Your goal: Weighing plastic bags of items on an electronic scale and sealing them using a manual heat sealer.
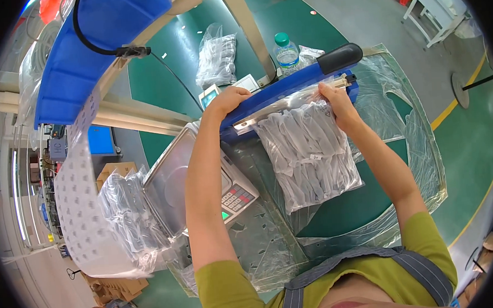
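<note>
A clear plastic bag (pixel 311 158) packed with rows of small, individually wrapped pale pieces hangs from the blue impulse sealer (pixel 293 86). Its upper edge lies along the sealer's metal bar. My right hand (pixel 336 104) pinches the bag's upper right corner, close to the bar's right end. At the sealer's left end, my left hand (pixel 231 102) is closed, its fingers curled over the blue body. What those fingers hold is hidden. The sealer's black handle (pixel 339 58) sticks out beyond my right hand.
Under my left forearm stands a counting scale (pixel 239 198) with a keypad. Another filled bag (pixel 128 212) lies left of it, and one more (pixel 216 60) sits farther back. A green-capped bottle (pixel 286 54) stands behind the sealer. A beige frame post (pixel 247 29) and blue bin (pixel 93 50) rise nearby.
</note>
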{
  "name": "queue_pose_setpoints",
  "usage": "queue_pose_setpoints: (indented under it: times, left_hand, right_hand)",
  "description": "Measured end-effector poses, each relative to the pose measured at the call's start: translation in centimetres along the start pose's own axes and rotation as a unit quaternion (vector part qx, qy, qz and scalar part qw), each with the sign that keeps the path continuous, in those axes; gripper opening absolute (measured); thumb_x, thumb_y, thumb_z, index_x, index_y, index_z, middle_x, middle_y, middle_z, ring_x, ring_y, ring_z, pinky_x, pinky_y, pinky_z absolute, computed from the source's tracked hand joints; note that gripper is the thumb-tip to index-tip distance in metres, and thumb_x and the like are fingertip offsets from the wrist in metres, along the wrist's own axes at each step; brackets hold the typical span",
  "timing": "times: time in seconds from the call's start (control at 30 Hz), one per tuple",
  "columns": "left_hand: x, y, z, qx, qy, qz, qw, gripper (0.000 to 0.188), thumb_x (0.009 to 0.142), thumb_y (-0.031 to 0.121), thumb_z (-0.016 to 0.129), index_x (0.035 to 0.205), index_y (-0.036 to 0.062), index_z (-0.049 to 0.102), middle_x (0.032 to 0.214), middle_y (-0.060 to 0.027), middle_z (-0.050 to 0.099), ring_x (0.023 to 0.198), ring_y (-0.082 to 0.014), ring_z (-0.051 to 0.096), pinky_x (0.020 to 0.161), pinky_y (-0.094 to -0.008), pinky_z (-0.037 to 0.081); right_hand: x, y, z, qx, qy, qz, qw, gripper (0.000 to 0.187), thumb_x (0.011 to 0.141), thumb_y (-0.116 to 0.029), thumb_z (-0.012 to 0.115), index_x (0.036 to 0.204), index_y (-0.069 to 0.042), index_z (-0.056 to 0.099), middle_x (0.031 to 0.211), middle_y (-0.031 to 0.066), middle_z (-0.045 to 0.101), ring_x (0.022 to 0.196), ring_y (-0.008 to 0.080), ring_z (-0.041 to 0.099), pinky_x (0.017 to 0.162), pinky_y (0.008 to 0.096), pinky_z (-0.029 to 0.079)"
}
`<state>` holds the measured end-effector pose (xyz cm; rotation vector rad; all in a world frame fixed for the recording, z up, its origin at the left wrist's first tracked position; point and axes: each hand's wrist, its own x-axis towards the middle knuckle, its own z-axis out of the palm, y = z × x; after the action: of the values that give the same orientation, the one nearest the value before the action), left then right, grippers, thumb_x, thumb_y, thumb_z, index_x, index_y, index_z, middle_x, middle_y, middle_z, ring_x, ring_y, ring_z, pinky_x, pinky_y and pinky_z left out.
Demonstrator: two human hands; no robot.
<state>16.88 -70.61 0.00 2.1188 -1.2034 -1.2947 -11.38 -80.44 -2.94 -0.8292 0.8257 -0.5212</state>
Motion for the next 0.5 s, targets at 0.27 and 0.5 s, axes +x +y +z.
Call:
queue_pose_setpoints:
  times: [0.27,0.5]
  left_hand:
    - [1.1,-1.2,0.9,0.072,0.090,0.038,0.993,0.025,0.073,0.025,0.065,0.081,0.0018,0.068,0.075,-0.0131,0.064,0.069,-0.0183,0.059,0.066,-0.0309,0.045]
    - [1.2,-1.4,3.0,0.104,0.142,0.047,0.983,0.020,0.072,0.022,0.067,0.074,0.0021,0.066,0.065,-0.0054,0.061,0.062,-0.0123,0.054,0.060,-0.0279,0.042]
  right_hand:
    - [-3.8,-8.8,0.1,-0.087,0.248,-0.476,0.839,0.018,0.085,-0.009,0.046,0.097,-0.002,0.057,0.098,0.0061,0.057,0.095,0.0156,0.054,0.089,0.0350,0.040]
    - [1.8,-3.5,-0.5,-0.631,0.183,-0.480,0.581,0.017,0.081,-0.009,0.051,0.096,-0.006,0.058,0.098,0.0109,0.059,0.102,0.0252,0.052,0.097,0.0441,0.032]
